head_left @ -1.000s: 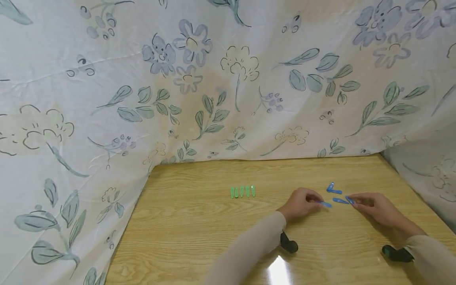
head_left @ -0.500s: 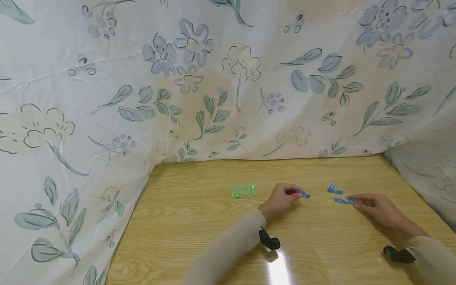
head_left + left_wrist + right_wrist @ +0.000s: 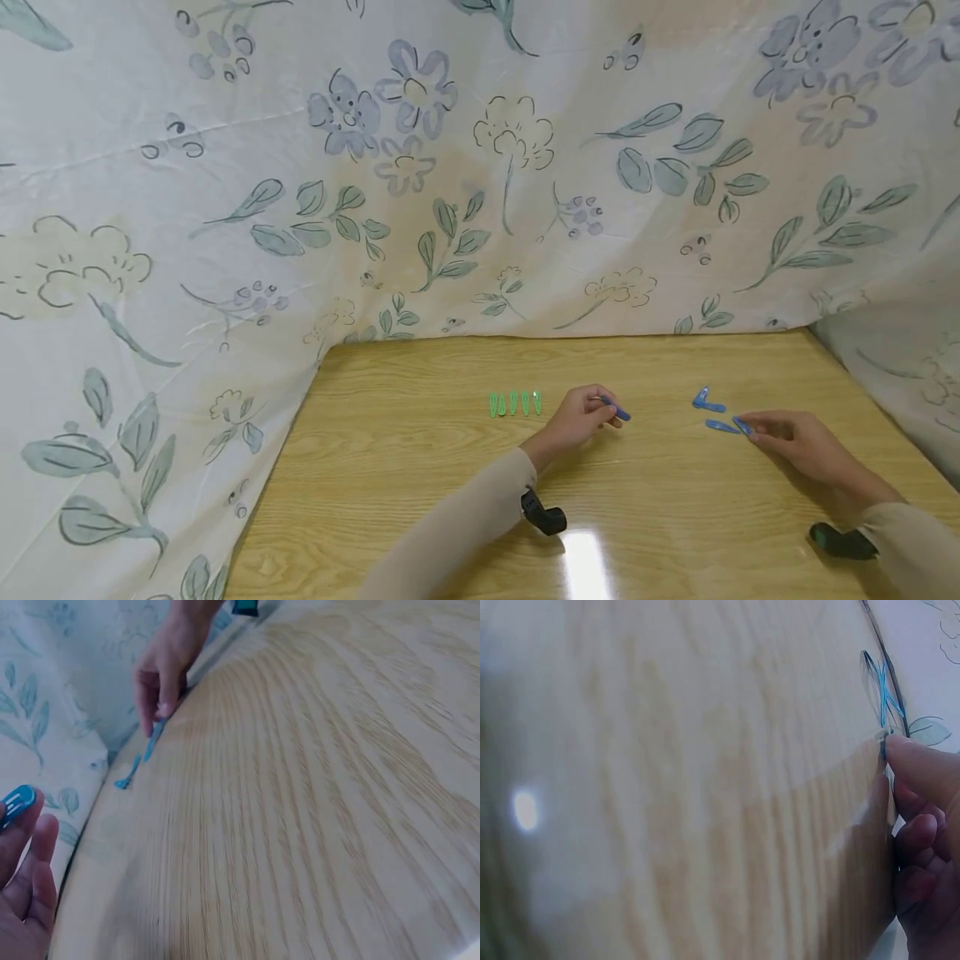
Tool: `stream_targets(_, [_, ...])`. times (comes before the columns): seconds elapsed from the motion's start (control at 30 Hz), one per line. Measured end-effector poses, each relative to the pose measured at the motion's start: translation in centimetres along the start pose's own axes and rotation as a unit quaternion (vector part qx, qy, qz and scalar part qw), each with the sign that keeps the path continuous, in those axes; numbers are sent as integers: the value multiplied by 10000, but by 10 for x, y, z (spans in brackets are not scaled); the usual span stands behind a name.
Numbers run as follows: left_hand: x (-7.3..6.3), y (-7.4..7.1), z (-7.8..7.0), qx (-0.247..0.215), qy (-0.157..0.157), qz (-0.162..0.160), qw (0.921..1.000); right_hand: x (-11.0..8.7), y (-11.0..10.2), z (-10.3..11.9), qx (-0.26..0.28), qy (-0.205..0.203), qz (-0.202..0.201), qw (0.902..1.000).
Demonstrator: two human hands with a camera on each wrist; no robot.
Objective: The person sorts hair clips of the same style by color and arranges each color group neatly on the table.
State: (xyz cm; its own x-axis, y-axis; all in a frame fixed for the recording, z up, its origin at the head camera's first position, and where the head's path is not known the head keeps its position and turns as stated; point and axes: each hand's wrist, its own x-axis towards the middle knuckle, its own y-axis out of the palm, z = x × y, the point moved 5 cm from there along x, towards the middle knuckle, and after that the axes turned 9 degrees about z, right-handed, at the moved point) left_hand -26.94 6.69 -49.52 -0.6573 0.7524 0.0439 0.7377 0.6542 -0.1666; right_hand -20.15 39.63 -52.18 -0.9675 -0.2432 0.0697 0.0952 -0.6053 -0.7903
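Observation:
My left hand (image 3: 576, 418) pinches a blue snap hair clip (image 3: 617, 407) above the table, right of the row of green clips. The left wrist view shows the held clip's rounded end (image 3: 19, 799) past the fingertips. On the right, my right hand (image 3: 802, 446) pinches another blue hair clip (image 3: 742, 426) at the tabletop, between thumb and fingers. One blue clip (image 3: 721, 426) lies just left of those fingertips. Behind it, two more blue clips (image 3: 708, 403) form a V. In the right wrist view, the right thumb and fingers (image 3: 922, 769) cover most of the pinched clip.
Several green hair clips (image 3: 514, 403) stand side by side in a neat row left of my left hand. The wooden table (image 3: 420, 500) meets a flowered cloth (image 3: 450, 275) at its back and sides. A black wrist device (image 3: 543, 513) sits on the left sleeve.
My left hand has moved left with a blue hair clip, away from the blue clips and toward the green row. The right hand stays almost in place with its clip.

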Motion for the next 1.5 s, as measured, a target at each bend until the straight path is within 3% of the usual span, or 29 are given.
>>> stream_targets(0.27, [-26, -21, -1, 608, 70, -26, 9981, 3, 2, 2, 24, 11, 75, 10000])
stream_targets(0.47, [-42, -40, 5, 714, 25, -164, 9973, 5, 4, 0, 72, -61, 90, 9999])
stream_targets(0.73, [-63, -53, 9, 1022, -117, -151, 9946, 4, 5, -7, 86, -96, 47, 9999])
stream_targets(1.07, [-90, -75, 11, 1732, -493, -216, 9834, 3, 1, 0, 117, -79, 85, 9999])
stream_targets(1.27, [-105, -86, 9, 1991, -722, -412, 9764, 4, 0, -2, 68, -7, 83, 9999])
stream_targets(1.5, [-122, -95, 12, 2287, -816, -534, 9686, 7, 0, -5, 34, -39, 6, 10000])
